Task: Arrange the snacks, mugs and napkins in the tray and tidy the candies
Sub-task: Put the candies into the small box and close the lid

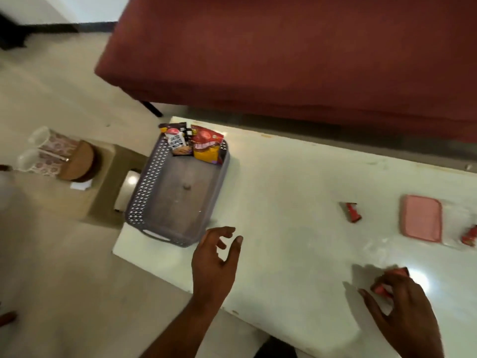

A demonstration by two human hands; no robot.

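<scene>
A grey perforated tray [144, 187] stands on the left end of the white table [296, 192]. Snack packets lean at its far end: a black-and-white one [177, 142] and a red-and-yellow one [207, 146]. My left hand [216, 259] hovers open just right of the tray's near corner, holding nothing. My right hand [402, 303] is at the near right of the table, fingers closed on a red candy [387, 285]. Another red candy [352, 212] lies on the table. A third candy [469, 236] lies at the right edge, beside a pink lid [422, 221].
Two patterned mugs [46, 153] lie beside a round wooden piece [78, 161] on a low stool [103, 182] left of the table. White napkins [130, 187] sit next to the tray. A dark red sofa [296, 55] stretches behind the table.
</scene>
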